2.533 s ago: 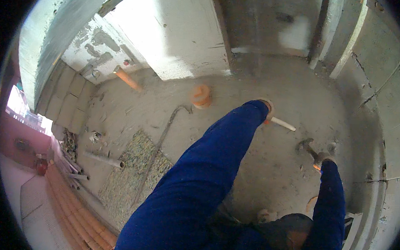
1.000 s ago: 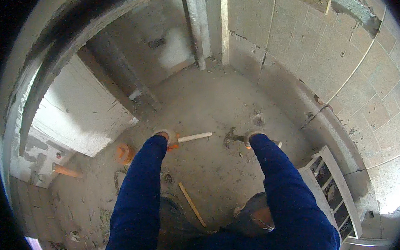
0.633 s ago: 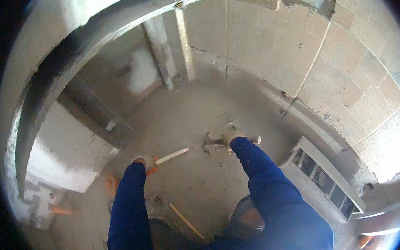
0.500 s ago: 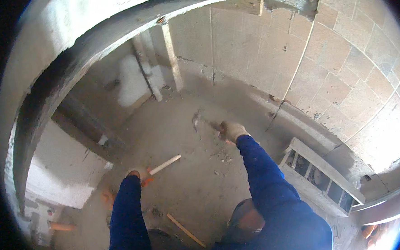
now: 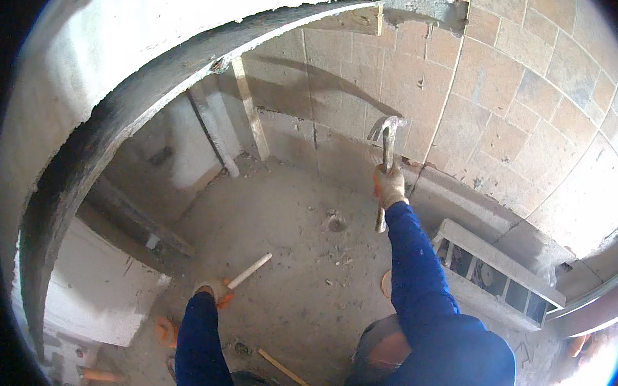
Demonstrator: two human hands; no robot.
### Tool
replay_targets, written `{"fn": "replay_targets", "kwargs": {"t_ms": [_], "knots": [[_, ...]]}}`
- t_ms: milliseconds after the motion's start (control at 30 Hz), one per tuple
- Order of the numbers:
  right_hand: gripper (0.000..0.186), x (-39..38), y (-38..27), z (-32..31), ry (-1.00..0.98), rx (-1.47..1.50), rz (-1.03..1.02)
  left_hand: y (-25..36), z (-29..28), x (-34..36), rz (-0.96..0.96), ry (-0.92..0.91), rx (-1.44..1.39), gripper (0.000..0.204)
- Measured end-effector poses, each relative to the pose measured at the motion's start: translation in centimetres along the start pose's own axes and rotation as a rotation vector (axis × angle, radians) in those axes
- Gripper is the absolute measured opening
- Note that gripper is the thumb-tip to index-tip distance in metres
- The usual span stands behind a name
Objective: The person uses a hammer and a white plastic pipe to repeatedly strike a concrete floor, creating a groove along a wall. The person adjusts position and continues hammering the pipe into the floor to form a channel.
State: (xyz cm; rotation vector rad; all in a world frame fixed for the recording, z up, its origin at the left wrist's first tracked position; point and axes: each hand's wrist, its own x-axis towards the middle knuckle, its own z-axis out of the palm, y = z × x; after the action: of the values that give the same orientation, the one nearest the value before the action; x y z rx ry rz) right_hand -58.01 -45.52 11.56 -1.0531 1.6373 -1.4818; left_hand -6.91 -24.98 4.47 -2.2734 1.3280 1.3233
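Note:
My right hand [image 5: 391, 185], in a pale work glove with orange on it, is closed round the handle of a claw hammer [image 5: 388, 145]. The hammer's head points up, in front of the tiled wall. Lower left, my left hand [image 5: 210, 287] wears a similar glove and is closed on a short white rod [image 5: 250, 269], which slants up and to the right. Between the two hands, a small round hole [image 5: 337, 223] shows in the dusty grey floor [image 5: 286, 220], with bits of rubble beside it.
A long frame-like box [image 5: 497, 273] with compartments lies at the right along the tiled wall [image 5: 482, 90]. White blocks [image 5: 102, 273] stand on the left. A thin wooden strip [image 5: 289, 372] and orange pipe pieces [image 5: 167, 331] lie near me. A curved wall edge [image 5: 104, 105] arches overhead.
My right hand has swung the hammer up from near the floor, where it was blurred, to in front of the wall. The hole now shows clearly. The left hand has barely moved.

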Motion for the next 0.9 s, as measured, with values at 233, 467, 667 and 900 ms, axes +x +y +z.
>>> {"fn": "replay_targets", "kwargs": {"t_ms": [233,467,667,900], "knots": [[0.012,-2.3,-0.5,1.6,-0.062,0.054,0.075,1.0,-0.1,0.9,-0.013,-0.03,0.013,0.025],[0.025,-3.4,3.4,3.4,-0.29,-0.411,-0.008,-0.3,0.7,2.8,-0.053,-0.062,-0.071,0.022],[0.032,-6.2,7.2,5.0,-0.761,-0.889,-0.014,-0.1,0.8,2.7,-0.084,-0.055,-0.112,0.027],[0.036,-8.4,9.7,5.4,-0.919,-1.339,-0.189,0.3,1.0,1.9,-0.071,-0.034,-0.03,0.032]]}}
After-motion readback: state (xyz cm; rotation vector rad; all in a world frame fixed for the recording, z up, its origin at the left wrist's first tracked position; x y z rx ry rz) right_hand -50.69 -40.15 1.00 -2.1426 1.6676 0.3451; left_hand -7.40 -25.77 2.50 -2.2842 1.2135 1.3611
